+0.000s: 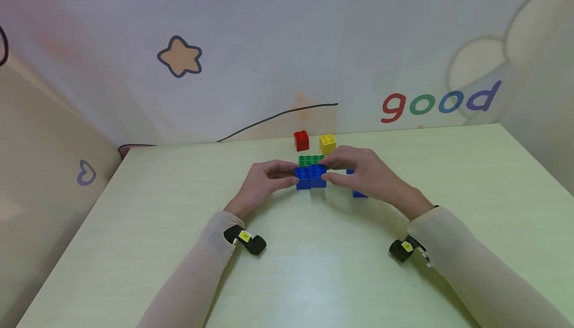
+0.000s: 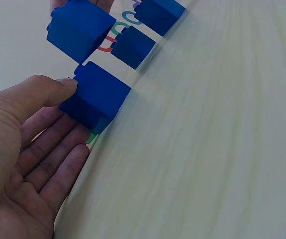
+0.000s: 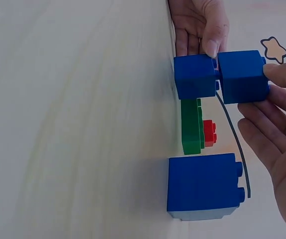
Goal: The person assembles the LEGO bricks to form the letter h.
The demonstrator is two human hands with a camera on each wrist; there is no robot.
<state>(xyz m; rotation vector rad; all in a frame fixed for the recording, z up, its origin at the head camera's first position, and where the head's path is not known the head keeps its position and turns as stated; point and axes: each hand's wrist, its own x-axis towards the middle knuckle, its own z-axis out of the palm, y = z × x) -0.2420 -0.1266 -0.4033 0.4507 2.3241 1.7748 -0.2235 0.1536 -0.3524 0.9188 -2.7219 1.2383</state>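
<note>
Bricks, right wrist view: the right hand (image 3: 284,124) pinches a raised blue brick (image 3: 242,77) over a lower blue brick (image 3: 194,76), a gap between. Left wrist view: the left hand (image 2: 23,144) pinches the lower one; the raised one looks offset, so lining up studs (image 2: 78,69) before pressing straight down should serve best. Head view: both are in front of the green brick (image 1: 310,160), right of which the backdrop (image 1: 251,44) reads "good" (image 1: 441,103).

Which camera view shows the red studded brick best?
The head view: the red studded brick stands unobstructed, top and front visible. The right wrist view shows it partly behind the green brick; the left wrist view shows none clearly.
</note>
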